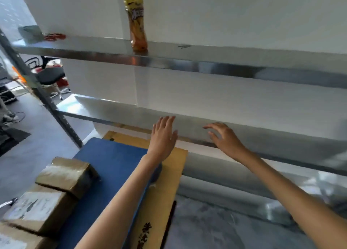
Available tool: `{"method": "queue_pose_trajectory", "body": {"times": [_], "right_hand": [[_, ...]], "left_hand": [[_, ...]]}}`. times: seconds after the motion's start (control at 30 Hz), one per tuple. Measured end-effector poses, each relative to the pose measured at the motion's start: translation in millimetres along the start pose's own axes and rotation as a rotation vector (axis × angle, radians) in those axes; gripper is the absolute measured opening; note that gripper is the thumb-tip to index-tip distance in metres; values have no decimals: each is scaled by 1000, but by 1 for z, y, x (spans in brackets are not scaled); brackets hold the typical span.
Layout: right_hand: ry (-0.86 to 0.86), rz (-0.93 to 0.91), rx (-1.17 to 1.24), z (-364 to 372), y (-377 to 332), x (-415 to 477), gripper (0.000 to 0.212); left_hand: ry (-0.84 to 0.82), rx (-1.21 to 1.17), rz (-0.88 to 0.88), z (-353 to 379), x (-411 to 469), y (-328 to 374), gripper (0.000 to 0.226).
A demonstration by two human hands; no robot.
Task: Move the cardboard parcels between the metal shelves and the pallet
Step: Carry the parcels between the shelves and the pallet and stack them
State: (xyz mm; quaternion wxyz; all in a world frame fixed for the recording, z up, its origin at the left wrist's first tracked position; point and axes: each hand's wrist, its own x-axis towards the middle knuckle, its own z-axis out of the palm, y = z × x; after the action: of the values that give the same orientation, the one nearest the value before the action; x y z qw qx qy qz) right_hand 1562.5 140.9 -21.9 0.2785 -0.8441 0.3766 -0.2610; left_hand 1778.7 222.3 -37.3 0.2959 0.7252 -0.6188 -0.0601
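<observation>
While we face the metal shelves [187, 64], the blue pallet [105, 166] lies low on our left, beside a flat cardboard sheet [165, 188] printed with dark characters too blurred to read. Three cardboard parcels [65, 175] sit at the pallet's left side, their white labels illegible. A yellow-orange bottle [136, 23] stands on the upper shelf. Our left hand [163, 136] and right hand [225, 138] hover at the middle shelf's edge, fingers spread, holding nothing.

- Bottle [136, 19] at the upper shelf's [206, 56] front edge: large pale lettering on its label, too blurred to read.
- Cardboard sheet [165, 183]: black Chinese characters, illegible.
- Parcel [35, 209]: white label, print blurred.
</observation>
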Motion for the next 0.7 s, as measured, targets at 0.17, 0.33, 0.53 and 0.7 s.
{"method": "queue_pose_trajectory", "body": {"times": [0.17,0.33,0.53,0.7], "right_hand": [[261,254,41,-99,57,-100,29],[543,430,29,-196,106,-216,26],[840,616,-51,-314,163,-395,23],[1024,724,-118,-387,193,-521,23]], "left_hand": [[-147,-82,254,67,23,130,52],[-250,-117,520,146,8,286,48],[-420,-147,839,252,-72,484,46],[-483,-180,939,312,-126,608,46]]}}
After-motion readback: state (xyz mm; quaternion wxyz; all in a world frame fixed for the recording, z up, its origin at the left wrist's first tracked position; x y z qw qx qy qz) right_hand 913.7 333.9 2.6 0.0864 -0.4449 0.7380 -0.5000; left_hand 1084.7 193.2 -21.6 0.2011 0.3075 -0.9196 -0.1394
